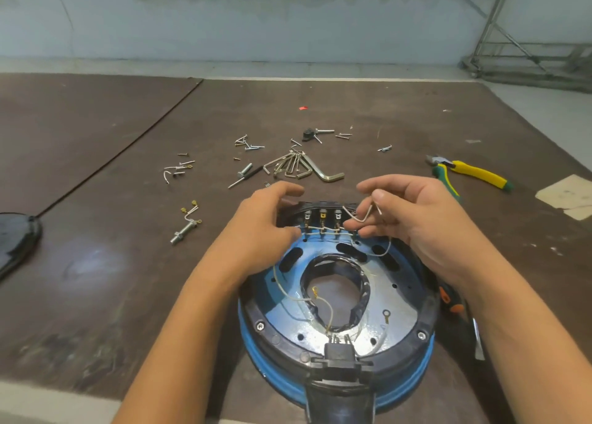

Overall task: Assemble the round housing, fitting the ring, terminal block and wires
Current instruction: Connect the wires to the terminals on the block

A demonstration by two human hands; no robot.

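- The round housing (400, 298) lies on the worktop (128, 263) near its front edge, with the terminal block (322, 214) at its far rim.
- The right grip (426, 218) pinches a bent white wire (363, 218) just above the block.
- The left grip (259, 228) curls at the block's left end; I cannot tell whether it holds anything.
- Hex keys (298, 167) lie beyond.

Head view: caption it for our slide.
Right hand pinches a white wire above the terminal block; left hand touches the round housing.
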